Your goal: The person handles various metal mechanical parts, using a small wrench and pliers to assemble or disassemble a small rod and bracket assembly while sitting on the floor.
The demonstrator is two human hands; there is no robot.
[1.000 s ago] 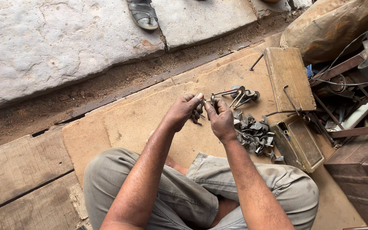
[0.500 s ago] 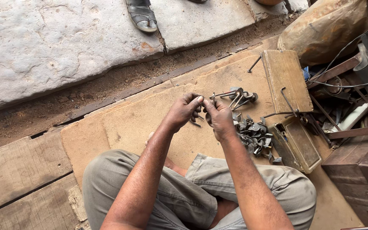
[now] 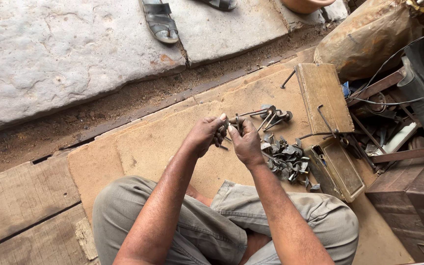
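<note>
Both my hands meet over a brown board (image 3: pixel 148 142) in front of my crossed legs. My left hand (image 3: pixel 206 135) and my right hand (image 3: pixel 245 144) pinch small dark metal stemmed parts (image 3: pixel 233 121) between their fingers, the stems poking up between the two hands. Just right of my right hand lies a heap of similar dark metal parts (image 3: pixel 285 159). A few longer stemmed pieces (image 3: pixel 272 116) lie beyond the hands on the board.
A small open wooden box (image 3: pixel 338 167) with its lid (image 3: pixel 325 98) raised stands to the right. Wires, metal bars and clutter (image 3: pixel 393 118) fill the far right. A sandal (image 3: pixel 159 20) rests on the stone slab (image 3: pixel 65 54) ahead. A sack (image 3: pixel 364 39) lies at upper right.
My hands stay together over the board, with only small finger movements on the metal parts. The view has shifted slightly.
</note>
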